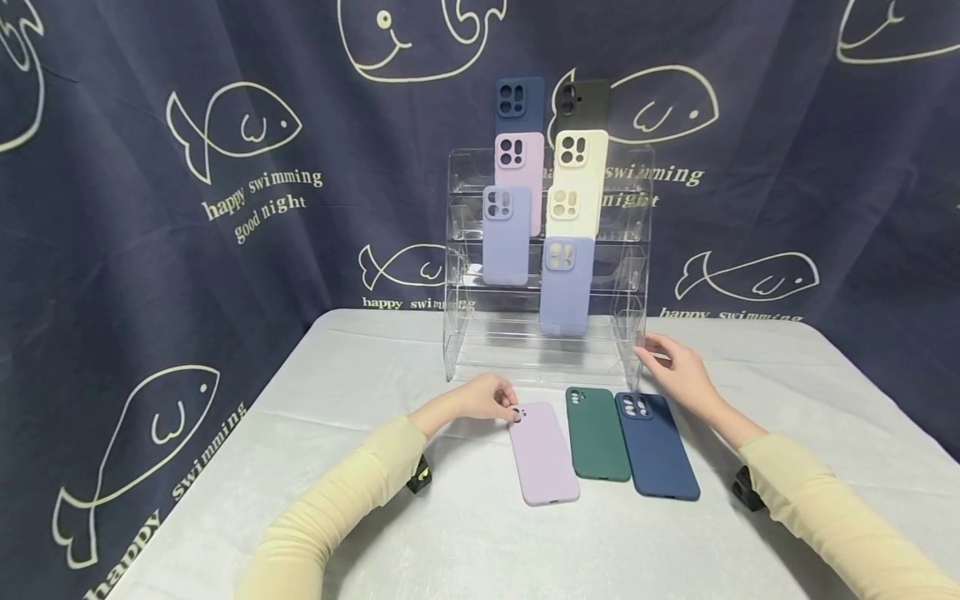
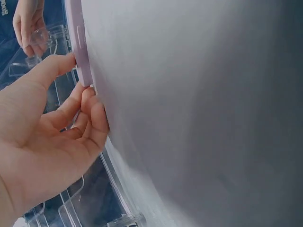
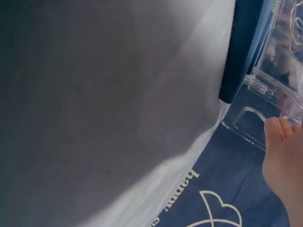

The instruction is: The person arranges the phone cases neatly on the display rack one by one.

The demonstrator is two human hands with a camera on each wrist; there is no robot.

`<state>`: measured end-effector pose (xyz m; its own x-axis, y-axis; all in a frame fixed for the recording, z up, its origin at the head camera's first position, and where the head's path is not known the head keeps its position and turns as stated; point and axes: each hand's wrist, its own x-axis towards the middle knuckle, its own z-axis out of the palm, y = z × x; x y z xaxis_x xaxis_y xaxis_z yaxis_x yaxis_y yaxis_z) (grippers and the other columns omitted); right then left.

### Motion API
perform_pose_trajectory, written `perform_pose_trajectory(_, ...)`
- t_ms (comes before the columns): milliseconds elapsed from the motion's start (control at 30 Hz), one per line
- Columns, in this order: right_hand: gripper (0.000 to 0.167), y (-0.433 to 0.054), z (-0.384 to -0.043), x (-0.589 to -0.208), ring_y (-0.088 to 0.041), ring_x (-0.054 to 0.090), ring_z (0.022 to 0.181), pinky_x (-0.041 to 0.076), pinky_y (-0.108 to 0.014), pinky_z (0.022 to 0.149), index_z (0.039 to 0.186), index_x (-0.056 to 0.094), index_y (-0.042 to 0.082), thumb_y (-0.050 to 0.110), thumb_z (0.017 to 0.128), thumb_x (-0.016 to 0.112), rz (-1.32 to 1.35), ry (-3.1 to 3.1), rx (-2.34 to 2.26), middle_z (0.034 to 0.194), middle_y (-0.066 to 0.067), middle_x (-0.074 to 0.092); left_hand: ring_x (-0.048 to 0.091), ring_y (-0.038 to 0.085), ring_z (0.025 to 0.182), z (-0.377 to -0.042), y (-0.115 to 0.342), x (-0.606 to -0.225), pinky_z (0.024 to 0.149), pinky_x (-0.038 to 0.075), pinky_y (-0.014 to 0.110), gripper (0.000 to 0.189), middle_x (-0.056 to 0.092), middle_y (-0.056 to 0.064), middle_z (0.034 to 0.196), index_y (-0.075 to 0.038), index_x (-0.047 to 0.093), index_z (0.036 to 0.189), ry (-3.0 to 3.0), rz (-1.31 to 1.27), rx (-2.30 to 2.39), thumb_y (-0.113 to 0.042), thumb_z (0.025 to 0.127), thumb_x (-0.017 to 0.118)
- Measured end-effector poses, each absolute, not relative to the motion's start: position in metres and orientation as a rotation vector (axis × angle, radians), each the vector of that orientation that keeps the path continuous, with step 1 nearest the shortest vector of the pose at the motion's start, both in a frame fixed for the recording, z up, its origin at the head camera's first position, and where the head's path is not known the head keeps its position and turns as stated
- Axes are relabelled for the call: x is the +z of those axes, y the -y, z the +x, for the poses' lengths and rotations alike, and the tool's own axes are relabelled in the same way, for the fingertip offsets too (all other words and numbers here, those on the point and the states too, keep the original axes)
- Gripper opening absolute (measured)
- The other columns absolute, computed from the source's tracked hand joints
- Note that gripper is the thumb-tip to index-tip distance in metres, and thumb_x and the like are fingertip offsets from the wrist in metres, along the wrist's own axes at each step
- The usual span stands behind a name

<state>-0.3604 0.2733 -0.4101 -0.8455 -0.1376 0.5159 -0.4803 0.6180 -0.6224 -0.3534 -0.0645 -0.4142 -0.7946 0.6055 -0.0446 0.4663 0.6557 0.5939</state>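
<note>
A light purple phone case point(image 1: 545, 454) lies on the table in the head view. My left hand point(image 1: 486, 397) pinches its upper left corner, the thumb on the case and the fingers at its edge, as the left wrist view shows. Behind the cases stands a clear tiered display stand point(image 1: 495, 354). At its right side panel, my right hand point(image 1: 675, 367) holds the edge, with the fingers partly hidden behind the clear plastic. Between the hands lie a green phone case point(image 1: 598, 435) and a dark blue phone case point(image 1: 658, 450), side by side.
Several phone cases lean on the stand's tiers, among them a light blue case point(image 1: 506, 250), a cream case point(image 1: 588, 179) and a black case point(image 1: 592, 104). A white cloth covers the table point(image 1: 360, 358). A navy curtain point(image 1: 247, 275) with fish drawings hangs behind.
</note>
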Motion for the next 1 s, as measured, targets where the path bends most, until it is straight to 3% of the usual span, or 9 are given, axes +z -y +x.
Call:
perform_pose_trajectory(267,0.041,-0.273,-0.362,-0.414,-0.041,0.058,0.105,0.040,0.005,0.082,0.123,0.053,-0.010,0.019,0.094,0.058,0.502,2.421,1.132,0.116,-0.031,0.059,0.049,0.005,0.068,-0.349,0.065,-0.412,0.067,0.046,0.013,0.015,0.059,-0.003,0.075,-0.005,0.064,0.084,-2.672,0.889,0.786,-0.014,0.075,0.073)
perform_pose_trajectory(533,0.043,-0.274,-0.360,-0.413,-0.041,0.058,0.106,0.043,-0.001,0.084,0.124,0.052,-0.010,0.021,0.094,0.057,0.490,2.426,1.131,0.117,-0.031,0.059,0.059,0.013,0.082,-0.351,0.068,-0.405,0.075,0.051,0.019,0.025,0.064,0.005,0.088,-0.006,0.057,0.094,-2.706,0.884,0.861,-0.016,0.076,0.070)
perform_pose_trajectory(833,0.042,-0.274,-0.360,-0.411,-0.042,0.058,0.104,0.040,0.005,0.081,0.123,0.052,-0.010,0.019,0.094,0.057,0.509,2.422,1.126,0.115,-0.031,0.059,0.061,0.013,0.081,-0.353,0.071,-0.398,0.071,0.053,0.018,0.034,0.061,0.010,0.099,-0.002,0.057,0.114,-2.702,0.868,1.105,-0.015,0.084,0.066)
perform_pose_trajectory(1000,0.042,-0.274,-0.360,-0.411,-0.042,0.058,0.105,0.039,0.005,0.082,0.123,0.052,-0.010,0.020,0.094,0.058,0.513,2.416,1.140,0.115,-0.031,0.059,0.061,0.012,0.076,-0.353,0.071,-0.395,0.066,0.056,0.020,0.036,0.064,0.012,0.099,-0.003,0.059,0.116,-2.619,0.797,1.299,-0.017,0.084,0.068)
